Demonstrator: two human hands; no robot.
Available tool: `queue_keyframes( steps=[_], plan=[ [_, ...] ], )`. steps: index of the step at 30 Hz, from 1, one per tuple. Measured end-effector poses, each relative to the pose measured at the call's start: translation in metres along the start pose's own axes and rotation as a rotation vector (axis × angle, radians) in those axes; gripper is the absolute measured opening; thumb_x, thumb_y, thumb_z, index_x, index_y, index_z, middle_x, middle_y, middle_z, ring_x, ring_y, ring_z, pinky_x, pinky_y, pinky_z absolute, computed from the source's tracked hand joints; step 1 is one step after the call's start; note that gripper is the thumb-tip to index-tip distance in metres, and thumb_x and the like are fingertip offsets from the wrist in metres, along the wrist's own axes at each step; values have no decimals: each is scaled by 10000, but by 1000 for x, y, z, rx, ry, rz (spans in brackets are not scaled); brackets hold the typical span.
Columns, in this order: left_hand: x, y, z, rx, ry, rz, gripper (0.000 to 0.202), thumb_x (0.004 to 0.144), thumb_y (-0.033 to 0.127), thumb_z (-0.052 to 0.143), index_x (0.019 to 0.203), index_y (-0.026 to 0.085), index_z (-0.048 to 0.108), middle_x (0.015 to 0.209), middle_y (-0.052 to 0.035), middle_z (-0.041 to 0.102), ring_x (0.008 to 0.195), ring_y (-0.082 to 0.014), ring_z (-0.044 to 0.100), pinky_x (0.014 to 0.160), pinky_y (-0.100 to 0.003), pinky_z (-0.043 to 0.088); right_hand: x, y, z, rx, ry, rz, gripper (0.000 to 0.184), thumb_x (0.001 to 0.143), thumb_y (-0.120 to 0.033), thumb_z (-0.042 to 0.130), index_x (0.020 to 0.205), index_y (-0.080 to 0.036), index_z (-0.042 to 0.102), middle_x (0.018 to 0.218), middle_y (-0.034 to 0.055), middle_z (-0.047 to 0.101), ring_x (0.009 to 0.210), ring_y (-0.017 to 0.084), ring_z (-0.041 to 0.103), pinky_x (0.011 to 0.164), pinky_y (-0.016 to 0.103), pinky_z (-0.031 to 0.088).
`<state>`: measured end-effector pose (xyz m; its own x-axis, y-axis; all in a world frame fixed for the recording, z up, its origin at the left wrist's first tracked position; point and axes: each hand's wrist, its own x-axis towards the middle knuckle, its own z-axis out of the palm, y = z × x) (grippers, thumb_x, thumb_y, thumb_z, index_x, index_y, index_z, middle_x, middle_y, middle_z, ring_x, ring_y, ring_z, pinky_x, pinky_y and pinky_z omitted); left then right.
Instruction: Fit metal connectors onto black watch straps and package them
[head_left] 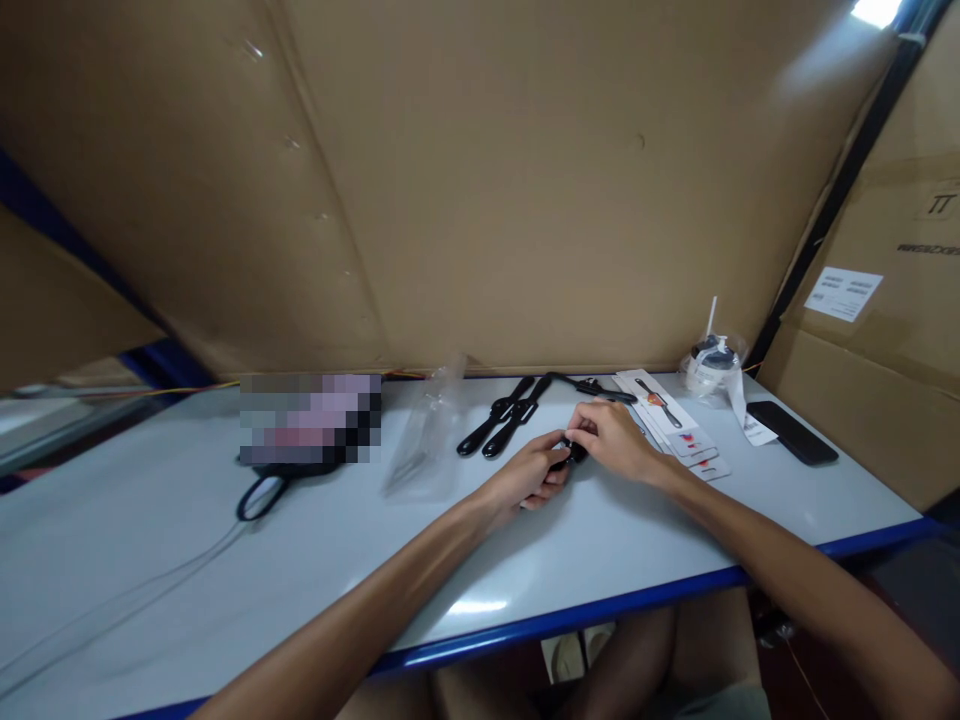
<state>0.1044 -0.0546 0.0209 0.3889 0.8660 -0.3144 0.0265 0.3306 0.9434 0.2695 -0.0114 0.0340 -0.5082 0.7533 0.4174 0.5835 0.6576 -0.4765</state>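
Observation:
My left hand (529, 476) and my right hand (615, 438) meet over the white table (187, 560), both pinched on a small black watch body (571, 453) between the fingertips. Just beyond them lie black watch straps (501, 418) in a loose row, and another black strap piece (600, 388) sits farther back. To the right of my right hand is a fanned stack of white printed cards (679, 425) showing a watch picture.
A clear plastic bag (427, 435) lies left of the straps. A blurred-out object with a black loop (262, 495) sits at the left. A black phone (791, 432) and a bagged white roll (712, 365) lie at the right. Cardboard walls stand behind.

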Motion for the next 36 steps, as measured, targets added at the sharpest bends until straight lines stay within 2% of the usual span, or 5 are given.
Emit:
queue_keyframes(
  steps=[7, 13, 24, 31, 36],
  plan=[
    [1, 0, -1, -21, -2, -14, 190, 930, 286, 506, 1113, 244, 474, 573, 111, 306, 384, -48, 163, 360, -136, 76, 1, 1, -2, -132, -24, 20, 199, 913, -149, 684, 745, -180, 582, 746, 19, 633, 806, 176, 527, 711, 283, 339],
    [3, -2, -1, -34, 10, 16, 244, 987, 481, 469, 1009, 238, 459, 575, 106, 318, 386, -40, 156, 352, -127, 97, -1, 10, 8, -174, 24, -24, 187, 918, -154, 654, 750, -188, 579, 745, 23, 629, 798, 179, 530, 698, 288, 335],
    [9, -10, -6, -21, 23, 34, 344, 965, 561, 514, 1079, 239, 476, 568, 113, 322, 359, -37, 170, 344, -131, 97, -1, 9, 11, -159, 44, -31, 201, 943, -146, 611, 750, -197, 588, 786, 32, 661, 793, 180, 559, 731, 293, 366],
    [6, -8, -2, 28, 15, 29, 338, 989, 543, 466, 1142, 241, 481, 565, 112, 321, 360, -46, 174, 342, -130, 105, 0, 10, 13, -179, 41, -8, 184, 958, -166, 604, 776, -189, 608, 793, 36, 672, 810, 183, 570, 733, 292, 362],
    [6, -8, -2, 48, 18, 33, 351, 977, 561, 481, 1107, 235, 483, 568, 112, 325, 360, -42, 169, 342, -132, 104, 0, 10, 14, -162, 13, -13, 185, 973, -166, 594, 793, -175, 636, 836, 51, 688, 814, 181, 580, 749, 297, 373]
  ],
)
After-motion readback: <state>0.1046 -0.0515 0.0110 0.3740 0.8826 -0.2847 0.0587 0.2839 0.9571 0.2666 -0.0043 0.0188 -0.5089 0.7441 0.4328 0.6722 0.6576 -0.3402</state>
